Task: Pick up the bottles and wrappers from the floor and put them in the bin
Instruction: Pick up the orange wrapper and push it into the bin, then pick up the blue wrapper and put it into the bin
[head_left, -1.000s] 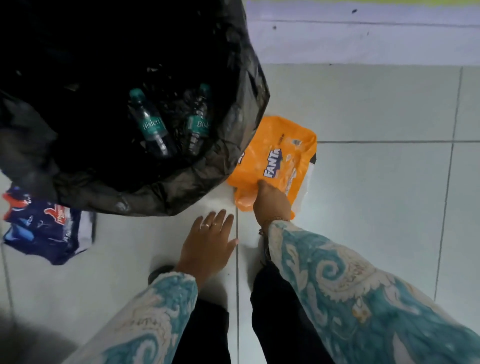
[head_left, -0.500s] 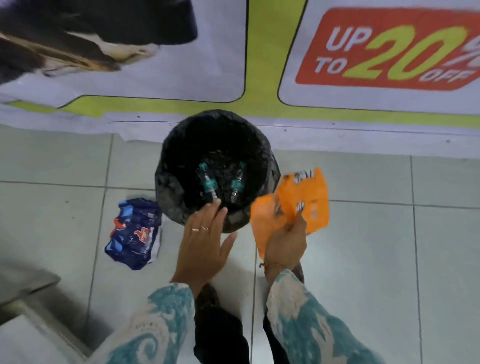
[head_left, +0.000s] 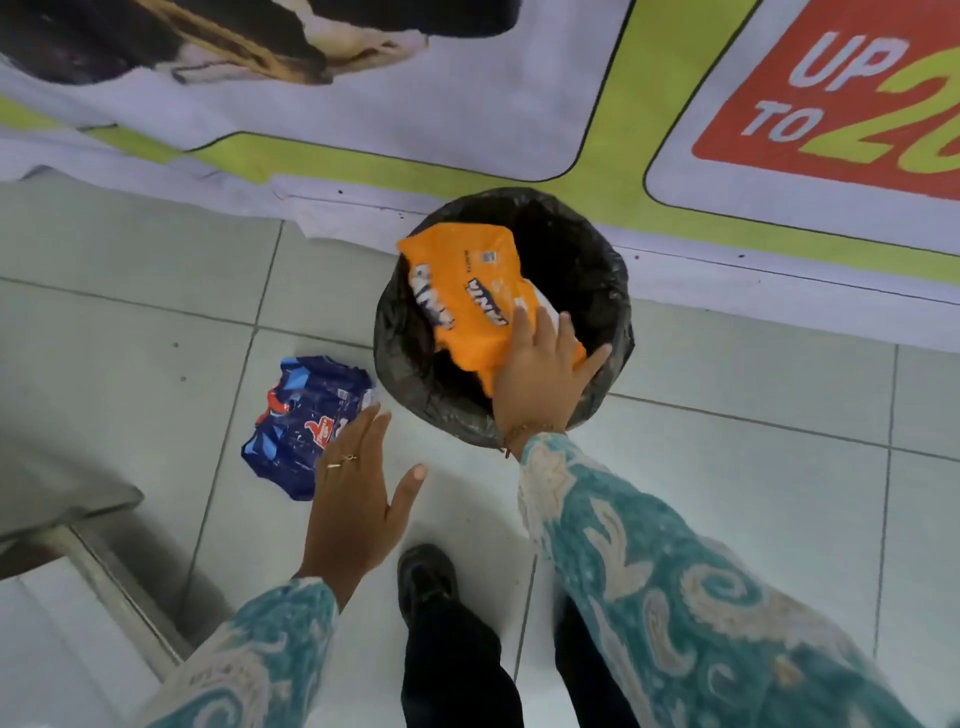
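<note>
Orange wrapper (head_left: 470, 301) over bin (head_left: 608, 291) mouth, right hand (head_left: 540, 379) pinching its edge, not yet dropped. Blue wrapper (head_left: 306, 423) left on floor; left hand (head_left: 353, 499) spread, empty, just beside it.

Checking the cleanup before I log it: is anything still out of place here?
Yes. A crumpled blue wrapper lies on the tiled floor left of the bin, beside the open left hand. The right hand holds the orange wrapper over the bin.
</note>
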